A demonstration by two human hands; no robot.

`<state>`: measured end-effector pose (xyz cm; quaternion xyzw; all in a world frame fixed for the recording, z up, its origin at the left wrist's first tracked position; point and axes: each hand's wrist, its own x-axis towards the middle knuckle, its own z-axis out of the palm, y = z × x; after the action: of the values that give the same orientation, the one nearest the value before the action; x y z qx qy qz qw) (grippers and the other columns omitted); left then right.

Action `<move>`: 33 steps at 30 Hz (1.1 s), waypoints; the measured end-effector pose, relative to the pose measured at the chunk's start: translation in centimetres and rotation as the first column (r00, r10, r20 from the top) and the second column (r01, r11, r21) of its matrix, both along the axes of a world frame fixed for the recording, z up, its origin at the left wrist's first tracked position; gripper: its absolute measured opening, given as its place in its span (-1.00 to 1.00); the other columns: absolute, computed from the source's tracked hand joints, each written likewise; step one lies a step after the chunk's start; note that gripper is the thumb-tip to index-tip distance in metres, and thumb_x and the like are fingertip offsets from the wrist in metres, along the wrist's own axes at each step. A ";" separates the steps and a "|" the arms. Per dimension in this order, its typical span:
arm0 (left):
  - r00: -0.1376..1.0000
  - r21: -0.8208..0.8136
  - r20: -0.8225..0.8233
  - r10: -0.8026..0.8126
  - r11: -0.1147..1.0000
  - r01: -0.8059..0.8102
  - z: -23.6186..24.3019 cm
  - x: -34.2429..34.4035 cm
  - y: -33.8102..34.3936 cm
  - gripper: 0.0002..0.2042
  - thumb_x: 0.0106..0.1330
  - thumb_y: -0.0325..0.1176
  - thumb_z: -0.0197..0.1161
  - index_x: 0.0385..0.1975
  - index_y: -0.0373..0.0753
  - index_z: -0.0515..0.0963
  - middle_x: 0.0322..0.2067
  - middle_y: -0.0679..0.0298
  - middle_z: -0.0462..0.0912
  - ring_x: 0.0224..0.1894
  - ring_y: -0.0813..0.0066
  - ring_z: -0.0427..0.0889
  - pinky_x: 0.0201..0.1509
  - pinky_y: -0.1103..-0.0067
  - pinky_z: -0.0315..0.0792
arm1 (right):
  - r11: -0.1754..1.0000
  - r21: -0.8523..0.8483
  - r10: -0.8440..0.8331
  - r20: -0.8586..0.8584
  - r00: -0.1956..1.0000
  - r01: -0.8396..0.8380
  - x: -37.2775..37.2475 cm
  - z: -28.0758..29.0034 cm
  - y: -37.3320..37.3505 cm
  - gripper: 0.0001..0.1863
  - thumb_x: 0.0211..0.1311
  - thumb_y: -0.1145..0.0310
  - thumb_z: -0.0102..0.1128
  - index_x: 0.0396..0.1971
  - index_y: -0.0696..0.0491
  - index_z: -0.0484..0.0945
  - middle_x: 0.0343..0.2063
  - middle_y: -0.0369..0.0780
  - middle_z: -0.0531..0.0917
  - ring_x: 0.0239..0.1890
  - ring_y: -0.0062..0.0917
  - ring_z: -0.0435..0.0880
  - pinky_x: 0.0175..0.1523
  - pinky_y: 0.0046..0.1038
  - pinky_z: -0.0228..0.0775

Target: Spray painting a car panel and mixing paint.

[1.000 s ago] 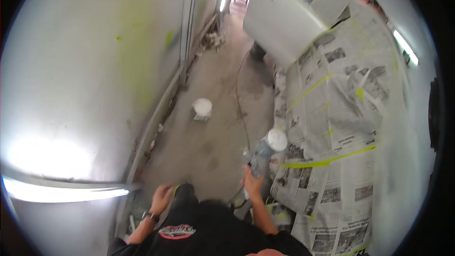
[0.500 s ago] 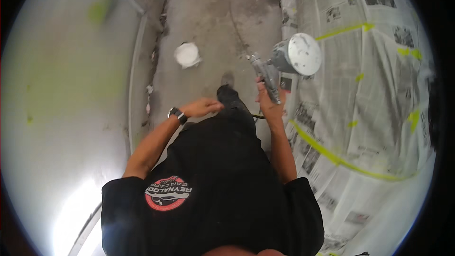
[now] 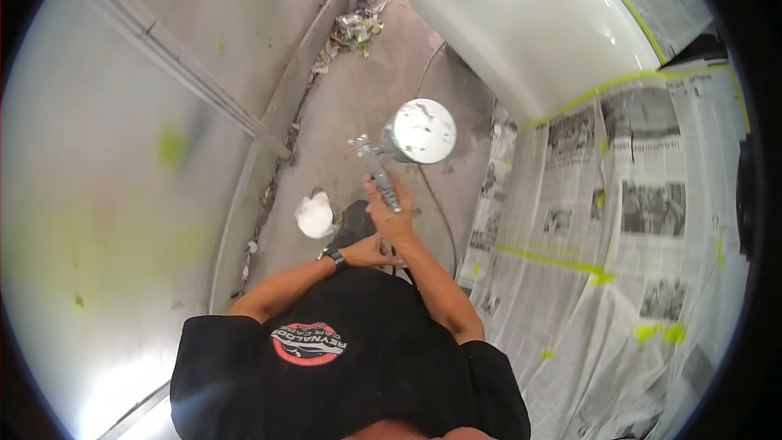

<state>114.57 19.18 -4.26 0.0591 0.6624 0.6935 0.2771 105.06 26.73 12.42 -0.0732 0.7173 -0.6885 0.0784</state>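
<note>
My right hand (image 3: 391,216) grips the handle of a metal spray gun (image 3: 376,167), held up in front of my chest. A round white cup (image 3: 421,131) sits on top of the gun. A thin hose (image 3: 440,212) trails from the gun's underside across the floor. My left hand (image 3: 366,253), with a dark watch on its wrist, rests against my right wrist just below the gun; its fingers lie loosely together and hold nothing. A white car panel (image 3: 529,24) curves just beyond the gun, to the right.
Newspaper (image 3: 635,220) held with yellow-green tape (image 3: 562,265) covers the car on my right. A pale booth wall (image 3: 106,155) runs along my left. A white tub (image 3: 314,216) stands on the concrete floor near my dark shoe (image 3: 352,224). Crumpled debris (image 3: 354,28) lies far ahead.
The view has swung up toward the white panel. My right hand has raised the spray gun in front of me, and my left hand has come in to my right wrist.
</note>
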 end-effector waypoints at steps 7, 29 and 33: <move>0.985 -0.118 0.139 0.106 0.989 -0.090 0.5 -16.7 -3.7 -0.72 0.37 -0.19 0.20 -0.16 -0.30 0.50 -0.56 0.30 0.56 -0.59 0.55 0.54 -0.59 0.58 0.38 | 0.987 -0.047 0.111 -0.476 0.872 -0.151 -15.9 4.0 -8.2 -0.62 0.26 0.46 0.34 0.05 0.24 0.55 -0.29 -0.16 0.72 -0.30 -0.55 0.67 -0.19 -0.52 0.50; 0.639 -0.192 -0.068 0.766 0.618 -0.762 -1.3 -62.2 -27.8 -0.72 0.45 -0.24 0.20 0.03 -0.25 0.48 -0.34 0.33 0.64 -0.45 0.67 0.53 -0.49 0.62 0.38 | 0.993 -0.093 0.010 -0.576 0.818 -0.078 -62.0 7.7 -32.8 -0.58 0.28 0.41 0.29 0.04 0.29 0.42 -0.26 0.08 0.62 -0.26 -0.06 0.69 -0.15 -0.28 0.52; 0.666 -0.305 -0.056 0.744 0.622 -0.721 -1.9 -69.8 -31.6 -0.71 0.47 -0.20 0.18 0.00 -0.27 0.47 -0.41 0.40 0.58 -0.46 0.68 0.50 -0.52 0.63 0.37 | 0.992 -0.124 -0.103 -0.571 0.815 0.039 -69.6 7.6 -37.4 -0.70 0.35 0.35 0.25 -0.06 0.20 0.46 -0.43 -0.09 0.59 -0.44 -0.39 0.54 -0.27 -0.36 0.42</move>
<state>44.75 -12.37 -6.15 -0.2847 0.7153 0.6382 0.0010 35.42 -10.64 20.04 -0.2551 0.6718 -0.6739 -0.1718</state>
